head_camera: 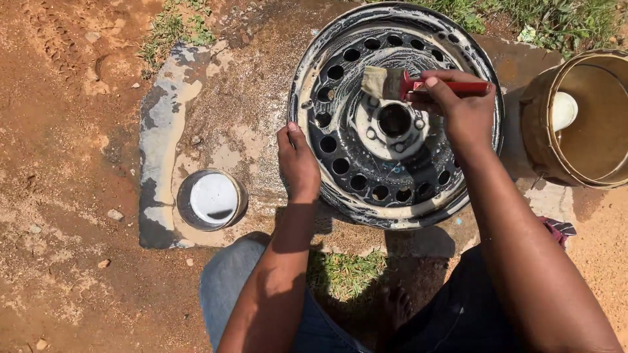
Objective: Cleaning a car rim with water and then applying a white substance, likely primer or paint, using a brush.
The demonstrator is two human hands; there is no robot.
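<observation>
steadying the black steel wheel rim (392, 163) flat on the ground, the left hand (297, 160) is curling over its edge; heavy, stiff, probably slick with wet paint, while the right hand (458, 108) is pinching a light red-handled brush (405, 84) above the hub

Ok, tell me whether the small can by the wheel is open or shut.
Open. The can stands upright with no lid on it, and white paint shows inside, left of the left hand.

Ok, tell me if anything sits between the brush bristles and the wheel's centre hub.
Nothing visible does. The right hand holds the red-handled brush with its bristles over the wheel rim face, just up-left of the open centre hub. The left hand grips the rim's left edge, clear of that path.
</observation>
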